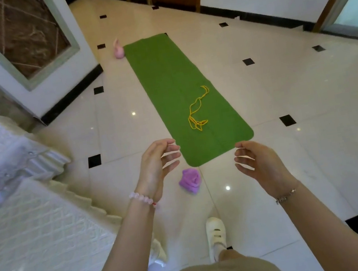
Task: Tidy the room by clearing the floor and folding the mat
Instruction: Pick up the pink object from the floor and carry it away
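At lower centre the left grip (157,167) hangs spread, empty. Just right, the purple cloth (190,181) lies beside the near end of the green mat (172,84); best lift it and the yellow cord (197,113) on the mat before folding. Further right, the right grip (260,164) is spread, empty too.

Home bedroom: quilted bed (24,230), glossy tiled floor (286,106).

No readable text

Nothing in the frame, from upper left to lower right, carries a legible word, label, brand or number.
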### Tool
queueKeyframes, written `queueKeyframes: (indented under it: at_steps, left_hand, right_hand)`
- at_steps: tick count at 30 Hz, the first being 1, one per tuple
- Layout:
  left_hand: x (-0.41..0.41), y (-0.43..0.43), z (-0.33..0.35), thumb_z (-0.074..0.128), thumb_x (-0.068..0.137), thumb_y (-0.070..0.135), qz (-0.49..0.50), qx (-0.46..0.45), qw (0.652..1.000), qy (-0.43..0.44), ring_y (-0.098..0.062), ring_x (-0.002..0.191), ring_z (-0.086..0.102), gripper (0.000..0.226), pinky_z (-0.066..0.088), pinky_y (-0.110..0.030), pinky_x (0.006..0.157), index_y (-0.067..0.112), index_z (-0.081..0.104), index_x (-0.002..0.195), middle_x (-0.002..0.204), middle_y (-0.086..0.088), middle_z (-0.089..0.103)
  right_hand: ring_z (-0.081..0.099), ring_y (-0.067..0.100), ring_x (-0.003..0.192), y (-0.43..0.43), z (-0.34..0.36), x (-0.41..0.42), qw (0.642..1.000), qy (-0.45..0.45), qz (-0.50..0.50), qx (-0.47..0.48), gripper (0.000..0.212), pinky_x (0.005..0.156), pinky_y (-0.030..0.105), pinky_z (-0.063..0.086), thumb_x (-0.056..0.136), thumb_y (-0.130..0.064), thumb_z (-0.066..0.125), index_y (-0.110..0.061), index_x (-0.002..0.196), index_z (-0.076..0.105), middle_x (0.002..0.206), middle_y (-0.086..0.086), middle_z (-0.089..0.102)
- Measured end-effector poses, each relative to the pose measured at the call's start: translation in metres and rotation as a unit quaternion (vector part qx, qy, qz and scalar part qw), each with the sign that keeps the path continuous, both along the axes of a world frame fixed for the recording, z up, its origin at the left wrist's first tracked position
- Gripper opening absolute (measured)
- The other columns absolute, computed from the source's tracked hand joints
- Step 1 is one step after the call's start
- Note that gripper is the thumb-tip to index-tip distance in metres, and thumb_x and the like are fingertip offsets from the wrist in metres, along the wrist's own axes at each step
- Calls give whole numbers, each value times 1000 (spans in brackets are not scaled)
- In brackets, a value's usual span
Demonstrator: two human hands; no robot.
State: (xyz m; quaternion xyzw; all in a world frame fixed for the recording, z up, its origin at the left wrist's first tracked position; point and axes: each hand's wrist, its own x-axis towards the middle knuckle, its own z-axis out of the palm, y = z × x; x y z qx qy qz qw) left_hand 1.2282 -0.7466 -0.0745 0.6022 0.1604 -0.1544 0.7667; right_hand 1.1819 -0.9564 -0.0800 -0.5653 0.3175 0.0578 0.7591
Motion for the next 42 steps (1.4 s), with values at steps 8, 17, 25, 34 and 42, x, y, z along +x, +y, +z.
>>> queueKeyframes:
  at_steps: [8,17,25,34,42]
  left_hand:
    - [102,-31,1,40,97,13,52,11,998,19,-15,74,60,23,49,-29,77,14,61,88,78,0,62]
    - [224,5,-10,40,97,14,103,18,994,28,-13,73,62,23,50,-29,78,15,62,89,70,5,66]
    - [397,82,-16,41,98,16,88,25,996,21,-17,77,63,24,51,-35,83,12,63,91,81,-2,64]
    - [573,140,9,40,98,17,71,32,997,-3,-17,78,62,23,52,-30,77,12,62,92,84,-5,64]
    - [697,161,-1,40,99,19,63,49,997,-1,-17,81,64,23,54,-30,78,13,62,95,87,-4,65]
  right_hand:
    - [57,16,70,-24,-7,135,998,20,60,10,15,77,31,48,92,-11,49,-12,85,62,72,3,60]
    - [58,15,72,12,-32,272,992,42,117,33,10,76,30,51,90,-11,53,-10,88,63,72,2,62]
    - [57,16,71,90,-41,448,993,53,102,19,13,74,29,49,92,-12,52,-12,85,64,73,2,61]
    - [56,16,69,172,-5,637,991,10,131,34,15,73,29,47,91,-10,51,-12,83,63,72,2,59]
    - [56,16,72,178,-20,771,991,14,129,28,13,71,28,49,92,-13,51,-14,87,63,74,1,59]
